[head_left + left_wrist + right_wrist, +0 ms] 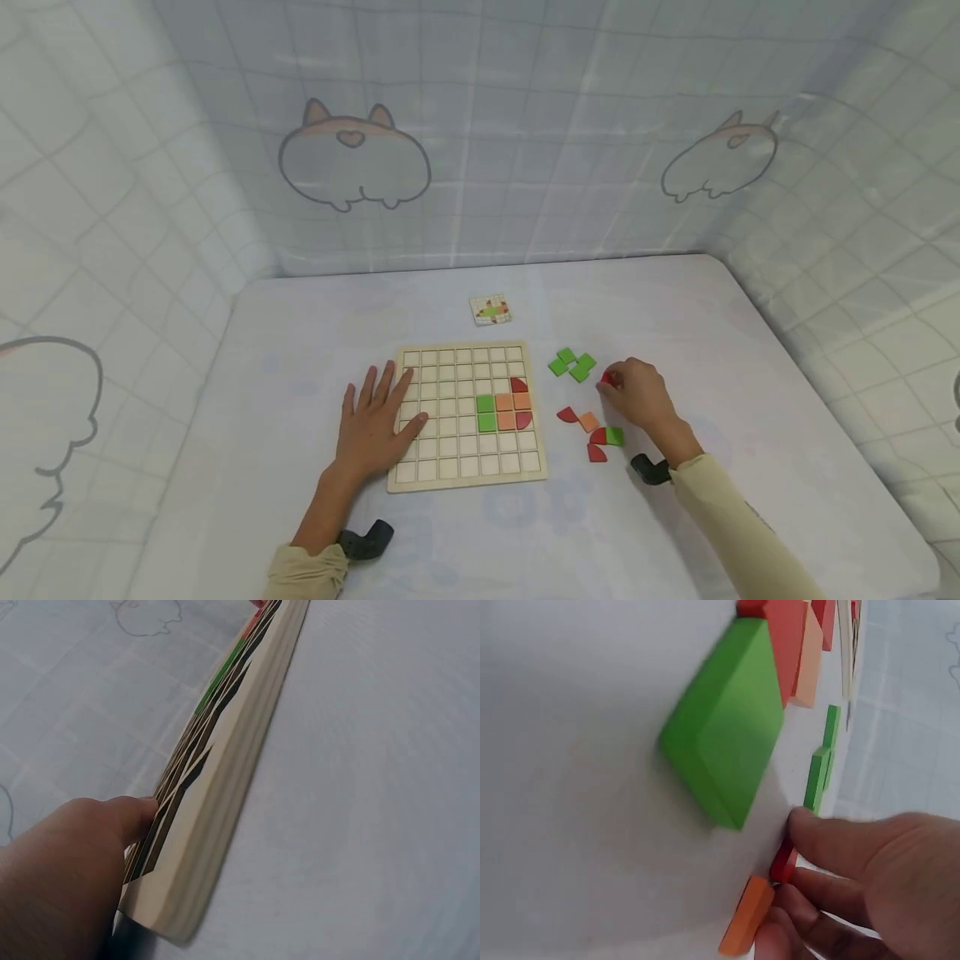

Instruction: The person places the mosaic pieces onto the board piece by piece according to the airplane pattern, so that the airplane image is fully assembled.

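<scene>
A wooden grid board (442, 467) lies flat, with green square tiles (486, 412), orange square tiles (505, 402) and red quarter-circle tiles (519, 385) set in its right half. My left hand (372, 433) rests spread over the board's left edge; its thumb (135, 816) lies on the grid in the left wrist view. To the right of the board, my right hand (641, 396) pinches a red tile (784, 859) between thumb and fingers. An orange tile (746, 919) sits against the lower fingertips; whether they hold it, I cannot tell.
Several loose green tiles (558, 367) lie right of the board. Nearer me are loose red tiles (597, 453), an orange tile (590, 422) and a green tile (615, 436). A small pattern card (491, 310) lies beyond the board. Patterned curtains (510, 167) surround the table.
</scene>
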`<action>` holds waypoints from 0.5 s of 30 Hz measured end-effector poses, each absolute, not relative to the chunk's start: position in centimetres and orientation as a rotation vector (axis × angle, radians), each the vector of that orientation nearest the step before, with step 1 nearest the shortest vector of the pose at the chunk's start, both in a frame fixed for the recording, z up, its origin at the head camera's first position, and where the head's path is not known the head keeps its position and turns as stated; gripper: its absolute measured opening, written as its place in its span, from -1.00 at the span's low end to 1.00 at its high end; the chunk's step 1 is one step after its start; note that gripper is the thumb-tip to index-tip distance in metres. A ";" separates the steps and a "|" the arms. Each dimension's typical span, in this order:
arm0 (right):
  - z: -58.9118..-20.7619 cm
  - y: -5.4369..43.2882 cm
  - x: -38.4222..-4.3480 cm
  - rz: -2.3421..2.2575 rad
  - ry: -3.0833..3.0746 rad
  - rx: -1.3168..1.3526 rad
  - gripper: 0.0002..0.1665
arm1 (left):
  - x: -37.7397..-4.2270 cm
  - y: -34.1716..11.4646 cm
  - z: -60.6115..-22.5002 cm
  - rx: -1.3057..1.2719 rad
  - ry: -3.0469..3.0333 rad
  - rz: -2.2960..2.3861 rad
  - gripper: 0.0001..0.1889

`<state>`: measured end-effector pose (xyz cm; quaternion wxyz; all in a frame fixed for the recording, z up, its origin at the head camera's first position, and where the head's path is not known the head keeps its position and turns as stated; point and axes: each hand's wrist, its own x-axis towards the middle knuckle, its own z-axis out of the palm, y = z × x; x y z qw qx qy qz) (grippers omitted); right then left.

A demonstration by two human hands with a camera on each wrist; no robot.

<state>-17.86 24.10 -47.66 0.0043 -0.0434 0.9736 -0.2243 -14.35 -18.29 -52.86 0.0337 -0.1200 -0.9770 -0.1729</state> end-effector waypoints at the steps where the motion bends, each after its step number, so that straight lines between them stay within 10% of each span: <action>1: -47.7 24.0 -18.0 -0.697 3.050 -0.150 -0.71 | -14.4 -18.3 -52.9 -0.366 -3.006 -0.535 -0.16; 15: -45.9 20.6 -19.7 -0.827 3.016 -0.452 -0.77 | -14.1 -18.2 -52.8 -0.370 -2.973 -0.552 -0.17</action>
